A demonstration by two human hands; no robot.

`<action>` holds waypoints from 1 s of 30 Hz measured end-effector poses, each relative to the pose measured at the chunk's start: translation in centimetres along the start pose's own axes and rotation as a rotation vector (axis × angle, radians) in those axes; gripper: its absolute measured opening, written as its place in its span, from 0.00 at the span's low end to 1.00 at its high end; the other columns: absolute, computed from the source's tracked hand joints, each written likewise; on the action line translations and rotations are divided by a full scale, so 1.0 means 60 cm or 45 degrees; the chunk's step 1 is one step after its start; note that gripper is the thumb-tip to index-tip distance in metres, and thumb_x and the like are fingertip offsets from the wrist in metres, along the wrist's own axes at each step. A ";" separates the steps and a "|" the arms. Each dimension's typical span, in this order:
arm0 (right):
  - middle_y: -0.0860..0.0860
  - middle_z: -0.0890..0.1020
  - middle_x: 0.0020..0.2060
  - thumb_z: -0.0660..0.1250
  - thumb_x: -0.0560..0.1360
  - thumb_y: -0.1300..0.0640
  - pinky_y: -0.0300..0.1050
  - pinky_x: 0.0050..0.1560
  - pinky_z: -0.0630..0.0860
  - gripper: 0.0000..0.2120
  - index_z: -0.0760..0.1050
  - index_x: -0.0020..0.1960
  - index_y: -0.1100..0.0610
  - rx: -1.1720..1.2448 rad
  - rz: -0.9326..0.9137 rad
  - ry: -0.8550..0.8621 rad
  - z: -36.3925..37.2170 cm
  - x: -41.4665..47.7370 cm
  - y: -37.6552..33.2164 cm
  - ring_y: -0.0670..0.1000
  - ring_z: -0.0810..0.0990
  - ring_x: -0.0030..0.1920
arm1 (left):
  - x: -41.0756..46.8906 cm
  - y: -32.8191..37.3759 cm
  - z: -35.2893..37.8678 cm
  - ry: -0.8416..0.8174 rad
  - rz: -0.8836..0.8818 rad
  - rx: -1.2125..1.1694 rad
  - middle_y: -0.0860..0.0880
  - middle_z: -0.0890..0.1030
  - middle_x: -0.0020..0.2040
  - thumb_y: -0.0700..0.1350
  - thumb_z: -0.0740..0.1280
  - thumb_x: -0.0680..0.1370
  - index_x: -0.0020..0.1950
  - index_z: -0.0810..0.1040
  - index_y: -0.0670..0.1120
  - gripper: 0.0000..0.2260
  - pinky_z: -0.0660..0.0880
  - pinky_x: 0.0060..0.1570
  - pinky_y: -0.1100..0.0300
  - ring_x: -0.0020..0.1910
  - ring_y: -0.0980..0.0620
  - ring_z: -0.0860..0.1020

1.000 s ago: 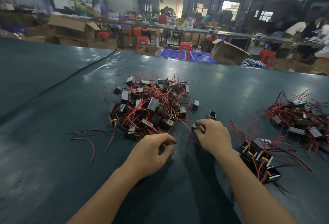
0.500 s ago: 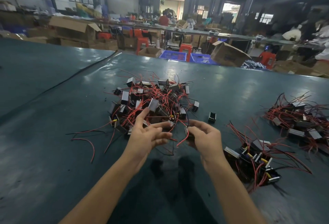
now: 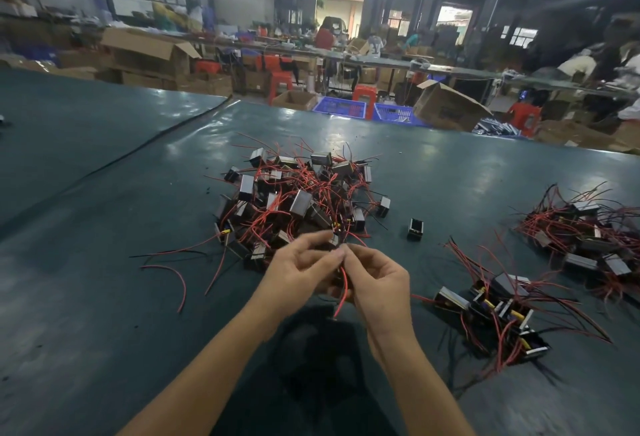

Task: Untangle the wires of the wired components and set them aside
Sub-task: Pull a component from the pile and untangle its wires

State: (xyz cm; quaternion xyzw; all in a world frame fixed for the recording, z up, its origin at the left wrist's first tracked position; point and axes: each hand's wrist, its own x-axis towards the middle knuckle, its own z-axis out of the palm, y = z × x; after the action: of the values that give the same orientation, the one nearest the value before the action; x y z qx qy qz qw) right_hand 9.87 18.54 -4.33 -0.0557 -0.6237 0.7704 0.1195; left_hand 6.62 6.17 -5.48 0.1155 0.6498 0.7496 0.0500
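**Both hands on one red wire, just short of the tangle**

The dark worktop (image 3: 104, 262) carries everything. Just beyond the fingertips sits the pile (image 3: 298, 200) of boxy components knotted in red and black leads. Right of the right hand lies a near heap (image 3: 498, 300) with leads fanned loose, and farther right a second heap (image 3: 588, 231); I take these for the set-aside ones. A lone component (image 3: 415, 228) lies beyond the right hand, apart from all.

The left hand (image 3: 298, 276) and right hand (image 3: 377, 279) meet above the worktop, fingers curled, thumb and forefinger tips pressed together at one spot. They pinch the wire (image 3: 344, 291), red, its long axis nearly upright: top end at the pinch, free end pointing down toward the wrists, slightly bowed. Its component is hidden between the palms, so I cannot tell which way it faces.

Risks, as I judge them: the pinch is so near the pile that a neighbouring lead could be caught with it, and a pull would then drag the pile's near edge along or tighten a knot. A hard tug could strain the thin wire at its joint.
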 end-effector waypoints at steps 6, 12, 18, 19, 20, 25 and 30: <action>0.41 0.82 0.38 0.70 0.76 0.49 0.37 0.43 0.78 0.05 0.74 0.46 0.45 -0.792 -0.417 0.090 -0.001 0.008 0.024 0.40 0.82 0.42 | 0.002 -0.005 0.003 0.075 -0.318 -0.169 0.39 0.85 0.46 0.39 0.63 0.81 0.52 0.82 0.43 0.08 0.81 0.36 0.54 0.40 0.47 0.84; 0.42 0.82 0.42 0.64 0.78 0.49 0.41 0.43 0.75 0.05 0.78 0.48 0.47 -0.848 -0.434 0.016 0.006 0.081 0.002 0.41 0.78 0.38 | 0.007 0.005 0.001 0.228 -0.360 -0.406 0.40 0.83 0.44 0.36 0.57 0.81 0.52 0.82 0.40 0.13 0.79 0.31 0.59 0.39 0.48 0.82; 0.47 0.76 0.58 0.68 0.75 0.52 0.50 0.51 0.78 0.19 0.74 0.66 0.48 -1.403 -0.389 -0.202 0.042 0.146 0.004 0.51 0.77 0.54 | 0.010 -0.002 -0.004 0.281 -0.353 -0.328 0.43 0.86 0.43 0.36 0.61 0.81 0.53 0.81 0.42 0.09 0.80 0.37 0.58 0.40 0.50 0.84; 0.47 0.76 0.58 0.69 0.75 0.49 0.49 0.49 0.77 0.19 0.75 0.66 0.48 -1.446 -0.417 -0.141 0.048 0.150 0.007 0.52 0.76 0.55 | 0.011 -0.004 -0.004 0.293 -0.336 -0.320 0.44 0.86 0.42 0.37 0.62 0.81 0.53 0.81 0.41 0.08 0.80 0.37 0.59 0.40 0.51 0.84; 0.48 0.75 0.57 0.69 0.75 0.47 0.48 0.48 0.77 0.19 0.75 0.65 0.47 -1.474 -0.439 -0.092 0.053 0.152 0.011 0.52 0.76 0.56 | 0.011 -0.005 -0.003 0.309 -0.318 -0.321 0.44 0.86 0.41 0.37 0.62 0.81 0.52 0.81 0.41 0.07 0.80 0.36 0.59 0.39 0.51 0.84; 0.50 0.73 0.55 0.70 0.75 0.46 0.48 0.46 0.77 0.17 0.75 0.61 0.48 -1.569 -0.443 0.022 0.064 0.158 0.021 0.54 0.74 0.56 | 0.010 -0.006 -0.004 0.352 -0.270 -0.232 0.40 0.85 0.44 0.36 0.66 0.79 0.49 0.81 0.39 0.04 0.81 0.39 0.56 0.41 0.47 0.84; 0.50 0.75 0.54 0.67 0.77 0.46 0.50 0.46 0.77 0.12 0.77 0.55 0.53 -1.570 -0.563 -0.058 0.050 0.162 0.021 0.54 0.73 0.56 | 0.006 -0.001 -0.004 0.355 -0.296 -0.291 0.40 0.85 0.45 0.37 0.66 0.79 0.52 0.80 0.38 0.04 0.80 0.33 0.57 0.41 0.48 0.84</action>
State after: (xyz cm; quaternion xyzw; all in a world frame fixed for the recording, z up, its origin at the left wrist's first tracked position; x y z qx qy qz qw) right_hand -0.37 17.91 -4.29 0.0317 -0.9502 0.2298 0.2080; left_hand 6.23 6.04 -5.55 -0.0715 0.5701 0.8164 0.0583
